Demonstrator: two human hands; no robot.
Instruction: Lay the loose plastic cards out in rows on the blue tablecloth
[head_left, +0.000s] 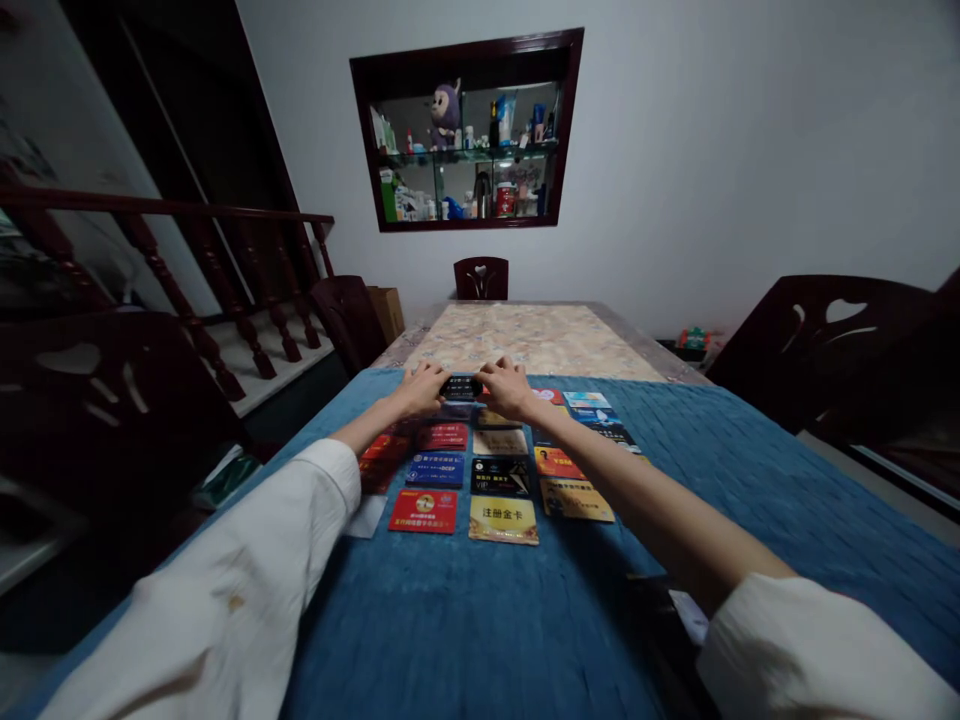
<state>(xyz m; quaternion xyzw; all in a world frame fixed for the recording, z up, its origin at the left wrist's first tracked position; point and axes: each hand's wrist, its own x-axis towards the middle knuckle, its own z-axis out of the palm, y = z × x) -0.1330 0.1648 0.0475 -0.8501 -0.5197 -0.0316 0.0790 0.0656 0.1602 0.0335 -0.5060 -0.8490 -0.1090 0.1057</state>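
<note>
At the far end of the laid-out cards, my left hand (423, 388) and my right hand (507, 387) grip the two ends of a black card (461, 387) with pale print, tilted up off the cloth. Toward me lie several plastic cards in columns: a blue card (435, 470), a black VIP card (501, 477), a red card (424, 511) and a gold card (504, 520) among them. Beneath my right forearm are an orange card (557, 462) and a tan card (577, 500). My forearms hide parts of the outer columns.
A blue cloth (420, 620) covers the near part of the table, with a patterned tabletop (517, 335) beyond. Dark wooden chairs (832, 350) stand around it. A dark object (660, 630) lies beneath my right forearm. A railing (247, 345) runs at left.
</note>
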